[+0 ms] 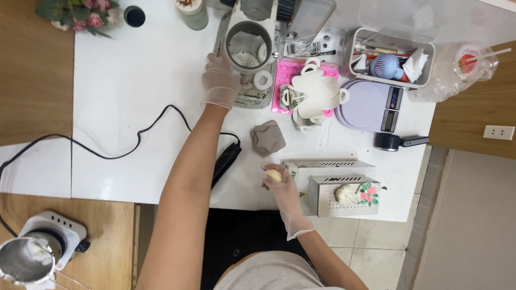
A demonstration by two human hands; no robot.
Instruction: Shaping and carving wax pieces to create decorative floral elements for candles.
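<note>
Both my hands wear thin clear gloves. My left hand (220, 81) reaches far across the white table (129, 91) and rests against the side of a metal pitcher (248, 44) holding white bits. My right hand (280, 185) is near the table's front edge, closed around a small pale yellow ball (273, 175). Just right of it stand two white perforated metal boxes (344, 196); the nearer one carries a white bun-shaped piece (346, 194) and a small flower ornament (369, 193). A grey faceted mould (267, 138) lies between my hands.
A black cable (140, 137) and a black handled tool (226, 162) lie on the table. Behind are a pink mould tray (287, 70), white moulds (314, 95), a lilac scale (371, 104), a bin of tools (391, 58). A hot plate with a metal pot (32, 249) sits lower left.
</note>
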